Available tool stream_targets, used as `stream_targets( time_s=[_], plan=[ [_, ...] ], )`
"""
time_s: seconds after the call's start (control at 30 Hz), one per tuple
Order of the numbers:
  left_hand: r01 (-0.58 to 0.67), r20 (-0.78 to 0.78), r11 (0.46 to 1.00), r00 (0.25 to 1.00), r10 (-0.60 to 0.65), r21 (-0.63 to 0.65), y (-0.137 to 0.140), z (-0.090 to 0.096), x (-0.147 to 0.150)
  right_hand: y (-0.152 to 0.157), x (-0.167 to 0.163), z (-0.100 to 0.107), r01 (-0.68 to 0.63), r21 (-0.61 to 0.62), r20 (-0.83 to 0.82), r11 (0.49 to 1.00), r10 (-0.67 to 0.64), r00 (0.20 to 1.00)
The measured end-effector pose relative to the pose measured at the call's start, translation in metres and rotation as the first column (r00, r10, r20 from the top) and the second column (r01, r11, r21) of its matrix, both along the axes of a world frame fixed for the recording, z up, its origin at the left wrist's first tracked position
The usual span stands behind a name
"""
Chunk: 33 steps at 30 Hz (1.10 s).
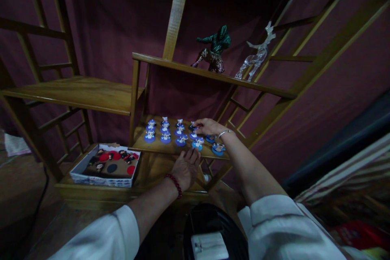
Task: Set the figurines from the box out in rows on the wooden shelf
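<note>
Statue [217,46]: dark green, crouched, on upper shelf [176,64].
Deer [258,57]: clear, right of statue, same shelf.
Paper [16,145]: white, floor, far left of statue.
Cable [46,180]: dark, floor, lower left of statue.
Cloth [359,170]: striped, lower right of statue.

Dim light, wide-angle edge distortion

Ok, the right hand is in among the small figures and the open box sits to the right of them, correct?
Not quite: the head view shows the open box to the left of the small figures. The right hand is among them.
</note>
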<state>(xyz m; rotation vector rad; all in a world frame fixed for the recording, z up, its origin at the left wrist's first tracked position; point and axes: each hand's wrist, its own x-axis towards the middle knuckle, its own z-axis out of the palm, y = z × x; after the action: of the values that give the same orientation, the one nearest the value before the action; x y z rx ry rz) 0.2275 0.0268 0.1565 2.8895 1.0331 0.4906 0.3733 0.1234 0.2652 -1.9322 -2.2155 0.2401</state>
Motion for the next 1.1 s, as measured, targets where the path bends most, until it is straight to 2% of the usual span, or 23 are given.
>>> stream_targets(
  time_s=[0.13, 0.3, 0.47, 0.63, 0.87, 1.1],
  plan=[
    [-0.003, -0.034, 1.0, 0.999, 0.003, -0.013, -0.001, 0.004, 0.0, 0.004, -0.004, -0.005, -0.021, 0.016, 0.121, 1.0, 0.019, 0.993],
    [-0.008, -0.007, 1.0, 1.0, 0.008, 0.018, 0.002, -0.002, 0.001, 0.012, -0.006, -0.012, -0.022, 0.002, 0.235, 1.0, 0.021, 0.972],
    [-0.009, -0.009, 1.0, 1.0, 0.01, 0.029, 0.003, -0.005, 0.001, 0.012, -0.008, -0.015, -0.016, -0.007, 0.301, 1.0, 0.017, 0.953],
    [-0.033, -0.068, 0.997, 0.997, 0.037, 0.064, 0.002, -0.001, 0.0, 0.011, -0.01, -0.01, -0.017, -0.065, 0.362, 0.998, 0.04, 0.931],
    [-0.05, -0.106, 0.997, 0.993, 0.055, 0.052, -0.001, 0.008, -0.001, 0.016, -0.01, -0.009, 0.025, -0.099, 0.367, 0.995, 0.013, 0.93],
    [-0.047, -0.103, 0.992, 0.993, 0.059, 0.119, 0.003, -0.003, 0.001, 0.018, -0.011, -0.011, 0.039, -0.081, 0.372, 0.996, -0.006, 0.928]
  ],
)
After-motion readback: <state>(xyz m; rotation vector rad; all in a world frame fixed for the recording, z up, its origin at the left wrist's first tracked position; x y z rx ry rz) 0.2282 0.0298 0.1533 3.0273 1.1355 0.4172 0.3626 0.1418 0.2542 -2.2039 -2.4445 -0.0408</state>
